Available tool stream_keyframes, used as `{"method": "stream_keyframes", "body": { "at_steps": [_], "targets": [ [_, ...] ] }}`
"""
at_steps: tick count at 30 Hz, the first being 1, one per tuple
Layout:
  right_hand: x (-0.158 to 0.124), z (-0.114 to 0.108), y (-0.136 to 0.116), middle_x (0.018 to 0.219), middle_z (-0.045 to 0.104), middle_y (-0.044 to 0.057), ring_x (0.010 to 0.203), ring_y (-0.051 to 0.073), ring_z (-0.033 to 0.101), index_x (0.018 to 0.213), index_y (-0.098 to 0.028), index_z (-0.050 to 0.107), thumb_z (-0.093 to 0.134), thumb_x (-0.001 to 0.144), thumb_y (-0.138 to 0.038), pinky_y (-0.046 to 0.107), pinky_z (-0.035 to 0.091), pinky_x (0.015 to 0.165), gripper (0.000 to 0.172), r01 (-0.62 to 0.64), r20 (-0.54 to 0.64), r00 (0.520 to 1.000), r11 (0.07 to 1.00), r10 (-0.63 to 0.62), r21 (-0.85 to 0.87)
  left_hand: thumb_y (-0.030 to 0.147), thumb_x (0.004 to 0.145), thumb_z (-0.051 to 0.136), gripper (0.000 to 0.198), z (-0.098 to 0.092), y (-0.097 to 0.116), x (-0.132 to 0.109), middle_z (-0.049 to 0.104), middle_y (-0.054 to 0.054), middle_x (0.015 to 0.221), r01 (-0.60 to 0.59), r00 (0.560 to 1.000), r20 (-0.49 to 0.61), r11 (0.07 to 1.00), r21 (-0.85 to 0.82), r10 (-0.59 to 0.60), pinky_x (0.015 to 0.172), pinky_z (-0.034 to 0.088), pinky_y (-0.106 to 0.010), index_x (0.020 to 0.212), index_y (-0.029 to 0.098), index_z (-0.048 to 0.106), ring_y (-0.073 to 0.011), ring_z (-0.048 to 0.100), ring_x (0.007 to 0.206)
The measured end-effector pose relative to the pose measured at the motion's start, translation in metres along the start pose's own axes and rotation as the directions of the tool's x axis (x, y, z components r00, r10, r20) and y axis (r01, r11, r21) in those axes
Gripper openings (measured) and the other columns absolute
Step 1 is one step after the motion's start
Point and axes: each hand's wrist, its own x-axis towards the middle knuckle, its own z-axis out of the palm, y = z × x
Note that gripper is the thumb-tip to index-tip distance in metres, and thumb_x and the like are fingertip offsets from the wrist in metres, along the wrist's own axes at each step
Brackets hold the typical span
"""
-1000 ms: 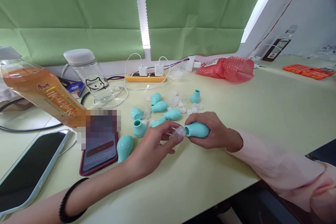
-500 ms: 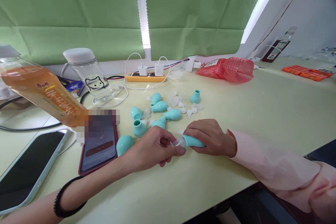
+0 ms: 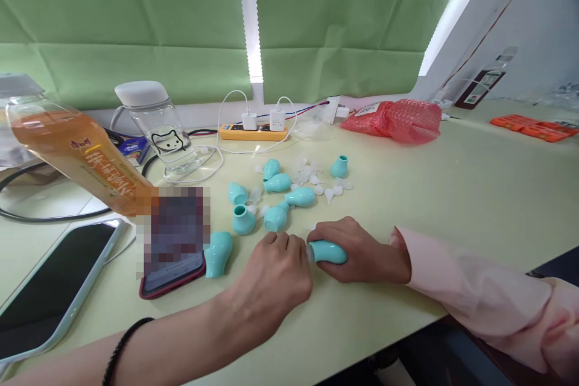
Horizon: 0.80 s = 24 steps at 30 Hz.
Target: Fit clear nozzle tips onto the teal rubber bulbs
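In my right hand (image 3: 355, 250) is a small glossy turquoise vase (image 3: 329, 251), lying sideways with its neck toward the left. A translucent plastic piece (image 3: 310, 253) shows at the vase's neck, and my left hand (image 3: 283, 265) is closed round it, knuckles up, hiding most of it. Beyond my hands lie several more turquoise vases (image 3: 301, 196), some upright, some on their sides. Small whitish translucent pieces (image 3: 307, 174) are scattered among them. One wider turquoise vase (image 3: 218, 253) is left of my left hand, beside a phone in a red case (image 3: 174, 280).
At left are a pale-cased phone (image 3: 49, 289), a tilted orange drink bottle (image 3: 81, 157) and a clear white-lidded bottle (image 3: 169, 142). An orange power strip (image 3: 235, 132) with chargers and a red bubble-wrap package (image 3: 393, 122) lie at the back. An orange tray (image 3: 529, 126) is far right.
My left hand has rolled over, from fingers showing to knuckles up, and covers more of the translucent piece. The wider vase on the left has tipped to a different angle.
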Motion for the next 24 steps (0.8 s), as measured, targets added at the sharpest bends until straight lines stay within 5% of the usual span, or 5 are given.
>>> {"method": "stream_keyframes", "body": {
  "at_steps": [8, 15, 22, 24],
  "targets": [
    [0.005, -0.001, -0.002, 0.058, 0.054, -0.003, 0.051, 0.008, 0.046, 0.07, -0.016, 0.053, 0.049, 0.057, -0.01, 0.02, 0.039, 0.051, 0.014, -0.259, 0.14, 0.965, 0.9, 0.223, 0.351, 0.0, 0.074, 0.037, 0.021, 0.002, 0.006, -0.005, 0.051, -0.004, 0.059, -0.178, 0.981, -0.012, 0.921, 0.346, 0.195, 0.048, 0.033, -0.029, 0.068, 0.01, 0.054, -0.0145, 0.045, 0.053],
    [0.012, -0.009, -0.006, 0.059, 0.046, -0.003, 0.056, 0.008, 0.042, 0.067, -0.014, 0.051, 0.051, 0.058, -0.009, 0.02, 0.035, 0.051, 0.011, -0.54, 0.414, 0.839, 0.631, 0.353, 0.556, 0.005, 0.078, 0.037, 0.023, -0.008, -0.001, -0.001, 0.058, -0.01, 0.07, -0.276, 0.946, -0.014, 0.826, 0.491, 0.324, 0.052, 0.038, -0.031, 0.091, 0.001, 0.055, -0.016, 0.051, 0.058],
    [0.018, -0.013, -0.007, 0.055, 0.037, -0.006, 0.051, 0.005, 0.035, 0.059, -0.015, 0.042, 0.053, 0.058, -0.009, 0.018, 0.028, 0.046, 0.012, -0.657, 0.565, 0.754, 0.419, 0.335, 0.627, 0.007, 0.079, 0.037, 0.024, -0.011, -0.005, 0.0, 0.061, -0.011, 0.078, -0.308, 0.927, -0.071, 0.855, 0.418, 0.369, 0.06, 0.042, -0.03, 0.097, 0.001, 0.054, -0.0174, 0.055, 0.069],
    [0.017, -0.014, -0.008, 0.056, 0.038, -0.006, 0.052, 0.006, 0.036, 0.06, -0.015, 0.043, 0.055, 0.06, -0.01, 0.019, 0.03, 0.047, 0.013, -0.623, 0.528, 0.782, 0.41, 0.332, 0.666, 0.006, 0.079, 0.035, 0.026, -0.015, -0.01, 0.002, 0.061, -0.01, 0.08, -0.292, 0.928, -0.122, 0.889, 0.353, 0.353, 0.06, 0.043, -0.03, 0.098, 0.003, 0.053, -0.0181, 0.055, 0.073]
  ]
}}
